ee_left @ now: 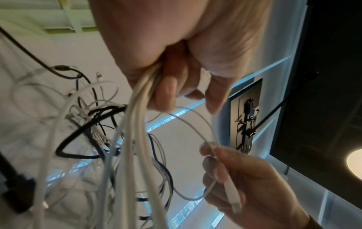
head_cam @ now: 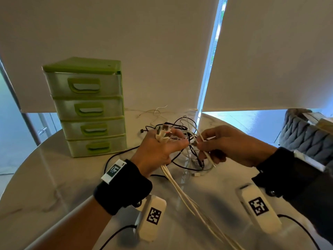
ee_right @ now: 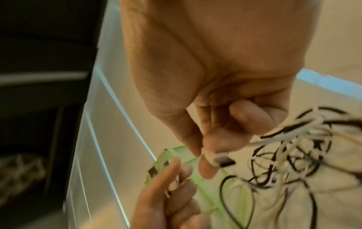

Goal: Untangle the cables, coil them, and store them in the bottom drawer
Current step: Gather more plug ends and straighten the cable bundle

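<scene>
At the left, a green plastic four-drawer chest (head_cam: 86,107) stands on the marble surface (head_cam: 45,186), every drawer closed. The left hand (head_cam: 158,147) grips a bundle of white cables (head_cam: 177,188) trailing toward me. The black-and-white tangle (head_cam: 187,139) hangs between both hands. The right hand (head_cam: 228,145) pinches one thin white cable (ee_left: 229,187), its plug end pointing down. I can read no writing.
</scene>
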### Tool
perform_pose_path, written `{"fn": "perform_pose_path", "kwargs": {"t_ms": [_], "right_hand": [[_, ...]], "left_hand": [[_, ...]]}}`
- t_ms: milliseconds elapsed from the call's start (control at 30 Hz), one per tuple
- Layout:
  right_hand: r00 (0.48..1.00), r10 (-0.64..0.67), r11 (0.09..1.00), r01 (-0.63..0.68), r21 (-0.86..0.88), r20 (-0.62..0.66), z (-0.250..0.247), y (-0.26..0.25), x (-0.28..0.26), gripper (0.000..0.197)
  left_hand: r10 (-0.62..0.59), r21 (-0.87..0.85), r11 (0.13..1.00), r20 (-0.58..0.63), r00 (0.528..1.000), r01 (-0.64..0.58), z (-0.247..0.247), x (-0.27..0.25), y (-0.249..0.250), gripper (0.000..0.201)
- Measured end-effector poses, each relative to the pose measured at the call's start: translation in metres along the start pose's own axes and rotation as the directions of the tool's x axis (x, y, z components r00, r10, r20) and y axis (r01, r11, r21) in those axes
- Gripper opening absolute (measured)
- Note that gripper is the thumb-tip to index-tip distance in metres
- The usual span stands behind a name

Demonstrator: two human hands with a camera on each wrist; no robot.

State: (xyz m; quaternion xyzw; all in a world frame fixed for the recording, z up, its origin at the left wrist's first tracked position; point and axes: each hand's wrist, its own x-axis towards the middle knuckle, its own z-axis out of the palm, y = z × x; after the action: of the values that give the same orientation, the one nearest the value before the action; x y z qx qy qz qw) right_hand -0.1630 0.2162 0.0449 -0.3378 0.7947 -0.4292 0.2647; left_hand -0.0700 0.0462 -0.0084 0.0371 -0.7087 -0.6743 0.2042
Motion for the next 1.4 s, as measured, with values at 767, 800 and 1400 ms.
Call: {"fn": "perform_pose_path", "kwargs": {"t_ms": [767,800,1400], "right_hand": [[0.864,-0.179,0.69,-0.231,-0.686,-0.471,-0.047,0.032,0.025,0.028],[0.857,-0.135,0.608,-0.324,-0.725,-0.497,-0.054,0.038,0.025,0.034],[0.849,-0.479,0.871,0.43,-0.238,-0.223,0.059,-0.065,0.048,0.02]], "left_hand": [[-0.041,-0.438,0.895,-0.275,0.961,-0.087,-0.037,0.006,0.019,0.023],[-0.052,-0.44,0.894,-0.279,0.959,-0.079,-0.038,0.008,0.016,0.023],[-0.1,-0.301,0.952,-0.126,0.987,0.058,-0.018,0.007,0.004,0.044]]}}
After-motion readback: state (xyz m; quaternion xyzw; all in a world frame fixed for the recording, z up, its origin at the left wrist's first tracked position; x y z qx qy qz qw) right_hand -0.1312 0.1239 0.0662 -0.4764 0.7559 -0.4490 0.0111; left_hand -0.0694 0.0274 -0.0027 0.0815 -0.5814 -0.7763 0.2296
